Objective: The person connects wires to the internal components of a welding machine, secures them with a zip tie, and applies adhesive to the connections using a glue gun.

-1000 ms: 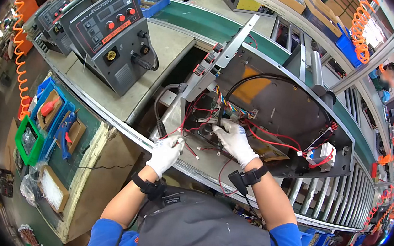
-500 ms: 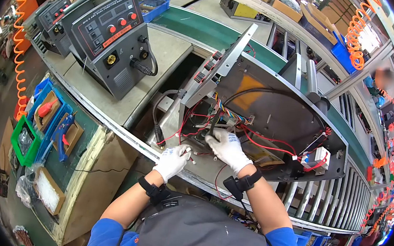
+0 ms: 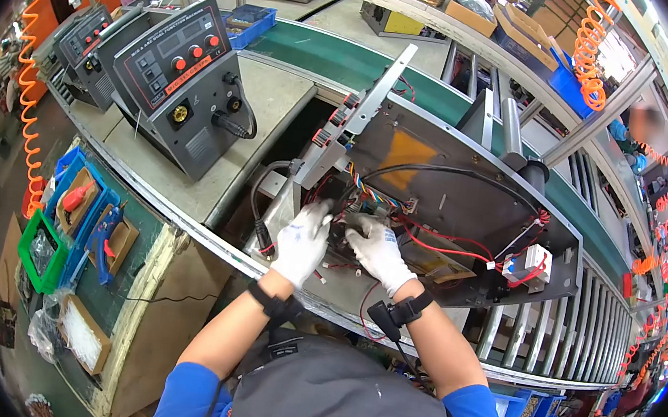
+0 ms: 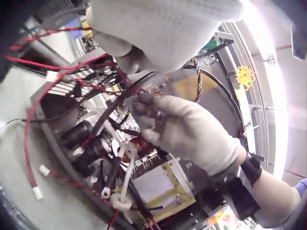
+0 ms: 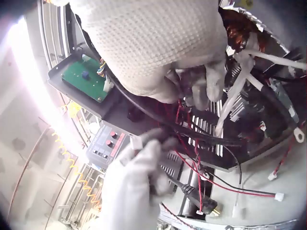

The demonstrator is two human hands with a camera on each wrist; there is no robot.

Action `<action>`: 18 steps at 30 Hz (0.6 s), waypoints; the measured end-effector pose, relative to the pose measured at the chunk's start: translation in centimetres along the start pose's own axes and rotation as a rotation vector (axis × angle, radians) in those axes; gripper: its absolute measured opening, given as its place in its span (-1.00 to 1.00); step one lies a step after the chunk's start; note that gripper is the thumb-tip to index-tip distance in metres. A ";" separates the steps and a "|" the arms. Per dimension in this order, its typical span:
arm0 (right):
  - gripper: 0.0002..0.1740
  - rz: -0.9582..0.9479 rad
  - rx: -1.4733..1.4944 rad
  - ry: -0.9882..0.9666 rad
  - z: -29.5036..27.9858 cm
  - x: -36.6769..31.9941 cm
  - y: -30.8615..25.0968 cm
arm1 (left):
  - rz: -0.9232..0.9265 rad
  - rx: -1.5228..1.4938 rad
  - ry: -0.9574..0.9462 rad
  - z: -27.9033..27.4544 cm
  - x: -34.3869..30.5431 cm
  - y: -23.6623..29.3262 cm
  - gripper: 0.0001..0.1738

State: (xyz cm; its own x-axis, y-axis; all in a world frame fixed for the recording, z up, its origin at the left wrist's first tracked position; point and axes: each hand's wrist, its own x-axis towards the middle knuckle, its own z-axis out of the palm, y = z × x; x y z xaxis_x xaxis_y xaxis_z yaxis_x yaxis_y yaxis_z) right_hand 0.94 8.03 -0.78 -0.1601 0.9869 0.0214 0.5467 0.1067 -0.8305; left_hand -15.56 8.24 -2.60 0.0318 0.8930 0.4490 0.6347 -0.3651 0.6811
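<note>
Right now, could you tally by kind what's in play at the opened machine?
Gloved hands: 2 (left hand, right hand)
Black wrist straps: 2
Opened machine: 1
Black cable, which both hands appear to grip: 1
Total: 6

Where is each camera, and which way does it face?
Head: above, looking down at the open machine; shows both forearms, left hand and right hand.
Left wrist: behind the left hand, facing the wires; right hand pinches them.
Right wrist: behind the right hand, facing the wires; left hand shows below.
Shared: both wrist views see the opposite hand and the wires.
</note>
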 end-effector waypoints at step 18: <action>-0.45 0.166 -0.095 0.005 2.1 -0.4 2.0 | 0.097 0.471 -0.482 3.8 5.4 -0.6 -0.82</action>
State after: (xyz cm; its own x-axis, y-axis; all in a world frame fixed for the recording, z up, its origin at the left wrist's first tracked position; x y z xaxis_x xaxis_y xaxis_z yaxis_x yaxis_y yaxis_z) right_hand 0.36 7.64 -3.62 -0.0571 0.9925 -0.1082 0.6406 -0.0467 -0.7664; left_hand -12.84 14.32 -2.79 0.3772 0.9192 0.1130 0.8764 -0.3937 0.2773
